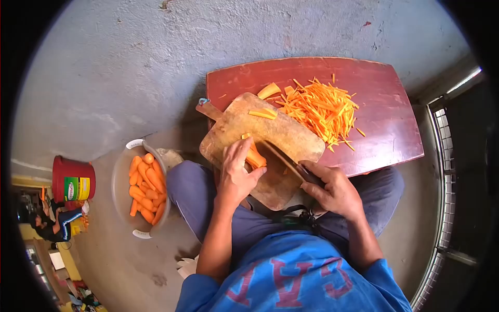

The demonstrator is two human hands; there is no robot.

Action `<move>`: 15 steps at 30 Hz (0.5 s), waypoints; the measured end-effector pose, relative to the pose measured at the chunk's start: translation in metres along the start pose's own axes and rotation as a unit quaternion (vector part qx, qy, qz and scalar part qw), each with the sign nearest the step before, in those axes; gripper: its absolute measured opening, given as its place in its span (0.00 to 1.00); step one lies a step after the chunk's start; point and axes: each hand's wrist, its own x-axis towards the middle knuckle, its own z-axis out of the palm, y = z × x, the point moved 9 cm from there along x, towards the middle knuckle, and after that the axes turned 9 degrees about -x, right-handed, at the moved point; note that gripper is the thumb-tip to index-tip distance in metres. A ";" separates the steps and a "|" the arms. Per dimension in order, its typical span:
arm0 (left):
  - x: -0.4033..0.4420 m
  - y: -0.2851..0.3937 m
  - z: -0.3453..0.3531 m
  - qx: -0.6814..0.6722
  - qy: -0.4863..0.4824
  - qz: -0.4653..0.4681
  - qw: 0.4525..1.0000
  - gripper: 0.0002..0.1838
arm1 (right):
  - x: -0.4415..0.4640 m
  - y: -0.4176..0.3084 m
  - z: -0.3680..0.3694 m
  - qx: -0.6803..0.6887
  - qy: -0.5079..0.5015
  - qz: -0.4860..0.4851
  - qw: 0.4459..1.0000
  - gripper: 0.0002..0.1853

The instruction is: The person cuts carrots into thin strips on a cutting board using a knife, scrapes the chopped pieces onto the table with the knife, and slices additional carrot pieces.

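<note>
My left hand [236, 174] grips a peeled carrot piece [254, 157] on the wooden cutting board [228, 136]. In my right hand [335, 190] is a knife [283, 156], its fingers wrapped round the dark handle. The blade lies just right of the carrot piece, over the board; whether it touches the carrot I cannot tell. A few flat carrot slices [263, 113] rest near the board's upper edge. Beyond the board, a heap of carrot strips [322, 110] is piled on the red table [387, 114], with a larger carrot chunk [268, 91] at its left.
A pale tub [120, 182] with several whole peeled carrots [147, 188] stands on the floor at left. Farther left are a red bucket [60, 177] and another person [52, 223]. A rough wall [156, 62] rises behind the table; a metal grille [446, 171] runs along the right.
</note>
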 end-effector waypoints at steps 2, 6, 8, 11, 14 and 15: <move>0.000 0.008 0.002 -0.008 0.007 0.015 1.000 0.46 | -0.006 0.006 -0.006 0.031 0.002 0.066 0.997 0.31; -0.005 0.025 0.007 0.042 0.017 0.064 0.997 0.44 | -0.011 0.009 -0.001 0.037 0.031 0.005 0.999 0.30; -0.011 0.030 0.009 0.002 0.021 0.079 0.997 0.41 | -0.013 0.013 0.004 0.013 0.029 -0.012 0.999 0.30; -0.018 0.044 0.025 -0.036 0.014 0.117 0.992 0.34 | -0.011 0.011 0.003 0.005 0.009 0.015 1.000 0.31; -0.031 0.029 0.057 0.071 -0.027 0.174 0.982 0.39 | -0.015 0.003 -0.003 -0.011 0.054 -0.023 0.998 0.29; -0.030 0.030 0.052 0.075 -0.017 0.166 0.983 0.40 | -0.015 0.001 -0.003 -0.013 0.055 -0.028 0.998 0.29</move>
